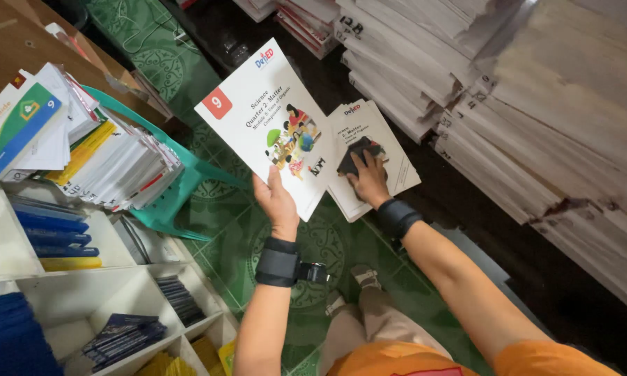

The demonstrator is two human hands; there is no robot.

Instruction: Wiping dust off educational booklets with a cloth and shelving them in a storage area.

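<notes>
The left hand (275, 202) is pinching the lower edge of a white paper booklet with a red corner square and colourful cover picture (264, 115), its long axis tilting up and away to the left. Just to its right, the right hand (369, 182) is pressing flat, fingers spread, gripping nothing, on a low stack of matching white booklets (386, 150) lying on the green patterned floor (216, 216), so this hand is nearer the stack.
</notes>
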